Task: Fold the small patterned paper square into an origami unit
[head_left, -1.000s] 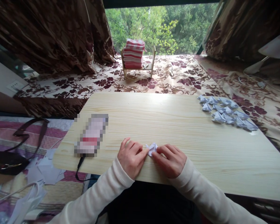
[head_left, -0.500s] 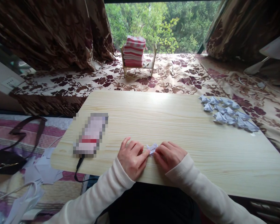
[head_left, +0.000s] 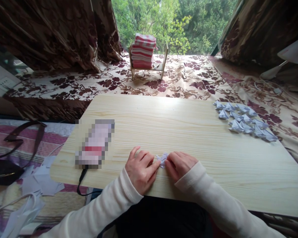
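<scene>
A small piece of folded paper (head_left: 162, 159), white with faint markings, lies near the front edge of the wooden table, between my two hands. My left hand (head_left: 141, 168) grips its left side with thumb and index finger, the other fingers loosely bent above the tabletop. From the right, my right hand (head_left: 180, 165) pinches the same paper, its fingers curled and covering part of it. Several finished-looking folded paper pieces (head_left: 245, 120), pale and pointed, stand in rows at the table's far right corner.
A blurred-out phone (head_left: 96, 142) with a black cable (head_left: 81, 180) lies on the left of the table (head_left: 144, 115). Beyond the table, a small rack holds folded pink-striped cloths (head_left: 142, 53). Loose paper sheets (head_left: 42, 178) and a dark bag (head_left: 7, 170) lie at lower left. A lamp (head_left: 294, 51) stands at right.
Both hands stay at the paper with only slight finger shifts, and a bit more of the paper's lower part shows between them. The view has shifted slightly.
</scene>
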Available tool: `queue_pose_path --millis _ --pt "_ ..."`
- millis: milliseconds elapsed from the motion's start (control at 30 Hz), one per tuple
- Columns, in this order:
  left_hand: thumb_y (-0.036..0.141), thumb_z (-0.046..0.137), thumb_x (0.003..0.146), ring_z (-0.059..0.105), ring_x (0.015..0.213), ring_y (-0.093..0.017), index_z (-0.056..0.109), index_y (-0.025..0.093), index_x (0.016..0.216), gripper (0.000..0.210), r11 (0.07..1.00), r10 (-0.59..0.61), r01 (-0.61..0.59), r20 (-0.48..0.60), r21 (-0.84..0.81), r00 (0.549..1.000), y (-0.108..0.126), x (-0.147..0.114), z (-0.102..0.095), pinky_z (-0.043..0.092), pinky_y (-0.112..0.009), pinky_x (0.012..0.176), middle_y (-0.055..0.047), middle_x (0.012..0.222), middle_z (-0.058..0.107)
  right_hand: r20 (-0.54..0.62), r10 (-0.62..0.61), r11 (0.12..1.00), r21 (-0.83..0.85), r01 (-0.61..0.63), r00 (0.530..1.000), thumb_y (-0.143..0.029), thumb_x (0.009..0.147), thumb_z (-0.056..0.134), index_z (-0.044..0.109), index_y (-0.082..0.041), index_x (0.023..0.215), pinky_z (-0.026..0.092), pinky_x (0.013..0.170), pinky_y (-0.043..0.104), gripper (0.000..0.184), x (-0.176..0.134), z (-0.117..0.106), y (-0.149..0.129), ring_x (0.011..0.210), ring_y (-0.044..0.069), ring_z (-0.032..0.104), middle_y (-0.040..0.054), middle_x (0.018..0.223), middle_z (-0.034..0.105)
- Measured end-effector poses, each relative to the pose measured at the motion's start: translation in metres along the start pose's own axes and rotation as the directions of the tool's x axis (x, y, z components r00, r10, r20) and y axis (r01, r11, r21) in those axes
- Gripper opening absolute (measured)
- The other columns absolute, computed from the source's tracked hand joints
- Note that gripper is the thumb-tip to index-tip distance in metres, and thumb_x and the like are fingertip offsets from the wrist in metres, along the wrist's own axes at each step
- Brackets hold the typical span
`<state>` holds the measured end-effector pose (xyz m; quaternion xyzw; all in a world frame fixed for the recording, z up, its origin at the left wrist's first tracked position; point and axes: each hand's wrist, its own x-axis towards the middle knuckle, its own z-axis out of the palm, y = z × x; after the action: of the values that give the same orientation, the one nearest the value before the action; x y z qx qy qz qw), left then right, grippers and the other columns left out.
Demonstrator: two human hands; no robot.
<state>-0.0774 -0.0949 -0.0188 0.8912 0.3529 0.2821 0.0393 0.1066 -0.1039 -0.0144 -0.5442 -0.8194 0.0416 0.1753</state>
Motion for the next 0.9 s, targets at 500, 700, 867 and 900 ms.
queue_pose_path --millis 500,700,867,900 --pt "0.018 0.048 0.081 0.053 0.087 -0.021 0.066 0.017 0.097 0.023 0.988 -0.094 0.089 -0.031 -0.128 0.995 -0.001 -0.002 -0.004 0.033 -0.048 0.094 -0.006 0.084 0.064 0.142 0.047 0.993 -0.11 -0.031 0.989 -0.017 0.08 0.052 0.051 -0.019 0.063 0.034 0.054 0.027 0.017 0.01 -0.003 -0.003 0.054 0.016 0.055 0.0038 0.059 0.06" --pt "0.021 0.048 0.083 0.053 0.093 -0.023 0.063 0.019 0.106 0.027 0.998 -0.053 0.053 -0.015 -0.045 0.998 0.012 -0.007 0.001 0.027 -0.052 0.099 -0.007 0.093 0.066 0.104 0.012 0.994 -0.108 -0.001 0.995 -0.017 0.079 0.054 0.053 -0.018 0.063 0.034 0.052 0.026 0.016 0.011 -0.003 -0.001 0.052 0.015 0.055 0.0031 0.057 0.06" --pt "0.021 0.047 0.083 0.053 0.092 -0.023 0.064 0.02 0.103 0.026 0.996 -0.079 0.079 0.003 -0.039 0.997 0.014 -0.005 0.002 0.027 -0.052 0.099 -0.007 0.093 0.066 0.1 -0.047 0.999 0.025 0.044 0.994 -0.018 0.08 0.051 0.05 -0.019 0.059 0.033 0.049 0.023 0.02 0.008 -0.006 0.009 0.048 0.012 0.05 -0.0004 0.054 0.056" --pt "0.021 0.047 0.083 0.053 0.093 -0.023 0.064 0.019 0.102 0.026 0.997 -0.073 0.073 0.006 -0.039 0.997 0.014 -0.004 0.001 0.027 -0.052 0.099 -0.007 0.093 0.066 0.089 -0.05 0.998 0.052 0.045 0.995 -0.019 0.08 0.051 0.05 -0.019 0.059 0.033 0.048 0.023 0.021 0.007 -0.007 0.012 0.048 0.011 0.049 -0.0013 0.053 0.054"
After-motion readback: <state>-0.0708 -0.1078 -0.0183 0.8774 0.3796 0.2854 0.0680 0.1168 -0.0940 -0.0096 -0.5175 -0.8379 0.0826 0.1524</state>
